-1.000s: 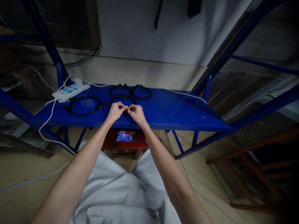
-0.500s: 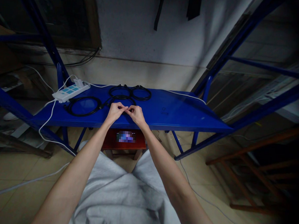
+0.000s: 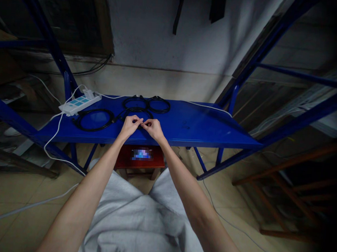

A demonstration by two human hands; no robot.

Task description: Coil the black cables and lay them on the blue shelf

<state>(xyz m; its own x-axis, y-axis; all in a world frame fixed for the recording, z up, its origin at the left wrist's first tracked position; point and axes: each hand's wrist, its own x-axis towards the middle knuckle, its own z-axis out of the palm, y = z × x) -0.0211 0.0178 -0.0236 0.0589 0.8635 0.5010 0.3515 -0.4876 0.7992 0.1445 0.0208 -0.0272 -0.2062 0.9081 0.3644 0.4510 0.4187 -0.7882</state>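
Side by side at the front of the blue shelf [image 3: 202, 132], my left hand [image 3: 131, 124] and my right hand [image 3: 153, 128] pinch with their fingertips almost touching. Whatever lies between the fingers is too small to make out. Just behind them lies a coiled black cable [image 3: 138, 109], partly hidden by the hands. Two more black coils, a left one [image 3: 135, 97] and a right one [image 3: 159, 105], rest at the back edge. Left of my left hand is another coiled black cable [image 3: 94, 130] with a plug end pointing towards the hand.
A white power strip [image 3: 80, 104] with blue sockets sits at the shelf's left end, its white cord [image 3: 56, 128] hanging down in front. Small dark loops [image 3: 185, 125] lie on the right part. Below the shelf, a red stool [image 3: 123, 159] carries a lit phone.
Both hands stay at nearly the same spot, fingertips still pinched, with only a slight shift of the fingers. One of the small dark loops on the right looks fainter.
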